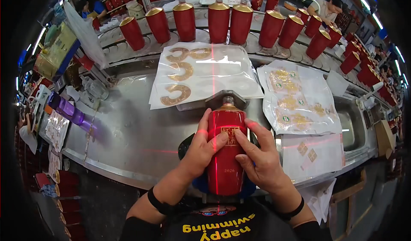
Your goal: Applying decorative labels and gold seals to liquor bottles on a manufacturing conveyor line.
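Bottle (227, 156), red, is at the near edge of the counter (128, 108), its long axis running neck-first toward the far edge, squarely between the left hand (199, 152) and the right hand (264, 163), neither nearer, both hands half-curled, holding its sides, digits touching its gold label (230, 134).

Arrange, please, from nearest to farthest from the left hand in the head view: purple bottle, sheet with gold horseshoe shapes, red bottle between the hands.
From the left hand:
1. Red bottle between the hands: touching.
2. Sheet with gold horseshoe shapes: ahead.
3. Purple bottle: far left.
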Motion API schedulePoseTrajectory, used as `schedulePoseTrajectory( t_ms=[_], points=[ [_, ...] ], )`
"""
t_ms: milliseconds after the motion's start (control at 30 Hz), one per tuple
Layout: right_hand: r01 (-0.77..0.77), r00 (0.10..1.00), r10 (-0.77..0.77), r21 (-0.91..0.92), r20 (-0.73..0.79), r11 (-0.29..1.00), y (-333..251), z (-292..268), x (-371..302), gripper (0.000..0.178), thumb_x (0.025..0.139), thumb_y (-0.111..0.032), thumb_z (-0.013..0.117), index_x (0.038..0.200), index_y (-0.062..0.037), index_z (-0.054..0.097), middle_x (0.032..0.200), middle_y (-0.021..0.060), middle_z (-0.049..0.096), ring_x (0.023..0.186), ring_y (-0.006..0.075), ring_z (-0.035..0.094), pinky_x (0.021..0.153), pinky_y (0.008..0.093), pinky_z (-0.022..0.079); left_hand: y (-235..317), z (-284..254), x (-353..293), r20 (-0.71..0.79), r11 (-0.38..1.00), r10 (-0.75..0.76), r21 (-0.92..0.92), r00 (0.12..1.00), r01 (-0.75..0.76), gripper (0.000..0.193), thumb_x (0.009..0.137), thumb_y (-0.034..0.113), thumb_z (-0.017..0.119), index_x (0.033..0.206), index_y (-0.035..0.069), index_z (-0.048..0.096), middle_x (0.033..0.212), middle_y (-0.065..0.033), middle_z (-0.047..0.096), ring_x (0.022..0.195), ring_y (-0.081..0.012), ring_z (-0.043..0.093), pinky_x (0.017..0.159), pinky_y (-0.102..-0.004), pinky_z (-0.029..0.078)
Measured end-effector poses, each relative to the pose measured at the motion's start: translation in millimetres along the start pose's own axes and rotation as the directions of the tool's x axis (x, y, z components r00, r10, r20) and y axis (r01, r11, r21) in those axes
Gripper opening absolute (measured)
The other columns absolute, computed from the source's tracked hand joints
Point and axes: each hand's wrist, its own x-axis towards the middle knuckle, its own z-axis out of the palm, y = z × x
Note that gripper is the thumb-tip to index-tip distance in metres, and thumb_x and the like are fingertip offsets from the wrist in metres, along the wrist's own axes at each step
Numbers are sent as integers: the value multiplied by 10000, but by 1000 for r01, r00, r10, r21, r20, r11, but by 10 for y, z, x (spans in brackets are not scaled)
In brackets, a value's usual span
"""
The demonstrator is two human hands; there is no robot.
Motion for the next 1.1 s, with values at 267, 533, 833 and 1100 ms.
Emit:
schedulePoseTrajectory(
  t_ms=[267, 533, 833, 1100],
  points=[
    [0, 1000, 0, 6, 0, 1000, 17, 36, -19, 495, 827, -186, 686, 1284, -45, 554, 1318, 243, 454, 1151, 416, 482, 966, 466, 414, -33, -69, -23, 51, 999, 5, -54, 999, -2, 841, 968, 286, 538, 1484, -41, -40, 1409, -149, 385, 1262, -182, 407, 1062, -306, 328],
    [-16, 1000, 15, 30, 17, 999, 4, 74, 14, 508, 827, -174, 684, 1297, -44, 542, 1341, 239, 439, 1162, 413, 476, 979, 462, 405, -39, -115, -37, 42, 993, 3, -114, 999, 2, 815, 979, 280, 515, 1487, -37, -37, 1436, -144, 352, 1275, -179, 390, 1068, -299, 316],
    [-45, 999, 43, 89, 28, 995, 16, 116, 38, 500, 874, -192, 645, 1333, -45, 510, 1352, 242, 429, 1188, 403, 468, 1001, 446, 390, -59, -223, -43, 59, 999, 19, -50, 998, -16, 802, 990, 303, 499, 1490, -32, -31, 1459, -147, 324, 1294, -180, 371, 1081, -304, 299],
    [-140, 990, 133, 169, 54, 976, -21, 160, 14, 544, 922, -243, 600, 1370, 16, 435, 1361, 261, 426, 1225, 407, 455, 1021, 421, 380, 36, -297, -216, 93, 993, 82, 78, 992, -90, 796, 995, 342, 482, 1482, -68, 3, 1484, -168, 281, 1338, -194, 323, 1096, -311, 269]
  ],
)
